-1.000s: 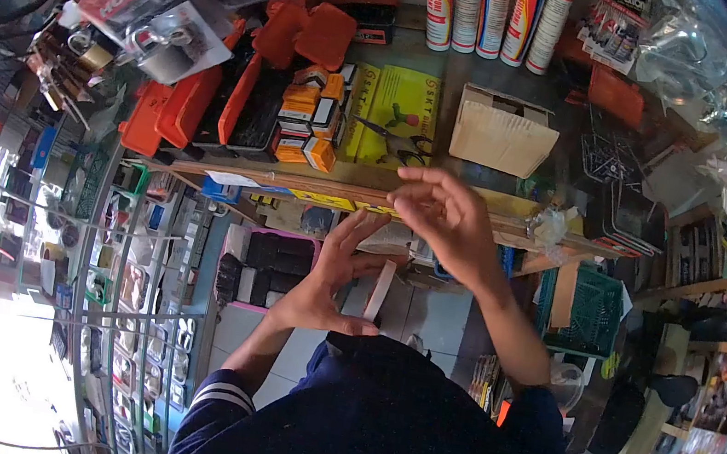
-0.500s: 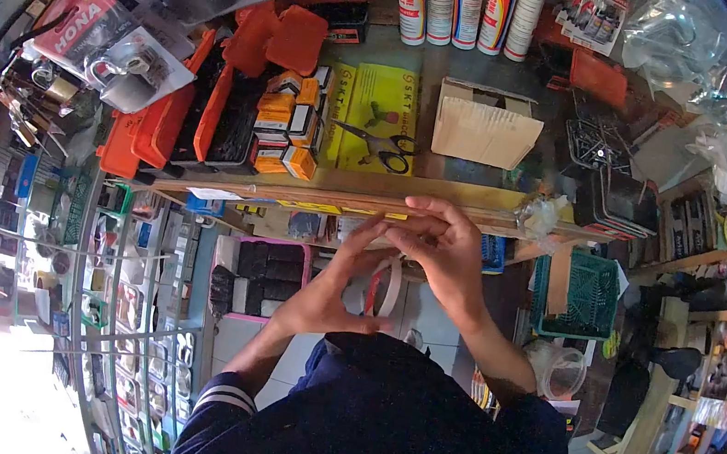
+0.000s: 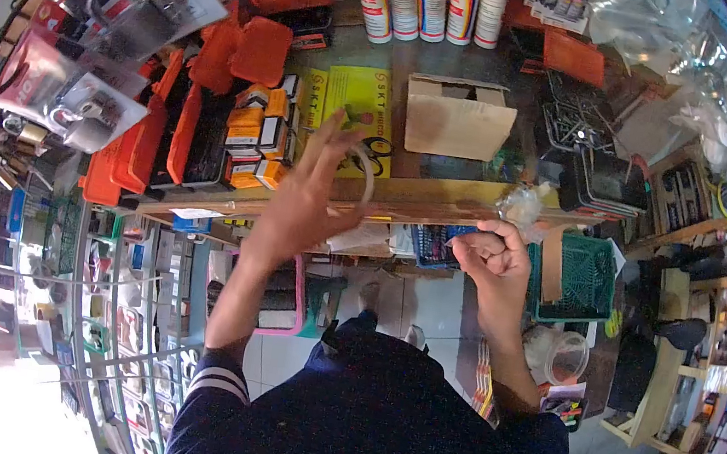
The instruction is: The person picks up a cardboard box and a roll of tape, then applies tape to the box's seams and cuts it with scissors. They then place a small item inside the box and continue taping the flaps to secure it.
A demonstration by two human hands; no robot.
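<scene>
My left hand [image 3: 299, 209] reaches over the counter's front edge, slightly smeared by motion. Between its thumb and fingers is a thin pale roll of tape [image 3: 369, 181], seen as a narrow ring. Scissors [image 3: 378, 147] with black handles lie behind the ring on a yellow S.K.T packet [image 3: 355, 87], partly covered by the hand. My right hand [image 3: 499, 257] is off to the right, in front of the counter edge, its fingers curled in toward the thumb. Whether anything small is in those fingers cannot be made out.
On the counter [image 3: 444, 185] stand an open cardboard box [image 3: 457, 124], small orange-and-black boxes [image 3: 258, 133], orange cases [image 3: 159, 124] and silicone tubes [image 3: 433, 0]. Packaged padlocks [image 3: 86, 118] hang at left. A green basket [image 3: 578, 285] sits at right below the counter.
My hands, close together before, have moved apart. The left went up and forward over the counter with the tape roll; the right moved to the right and slightly down. The view has shifted slightly.
</scene>
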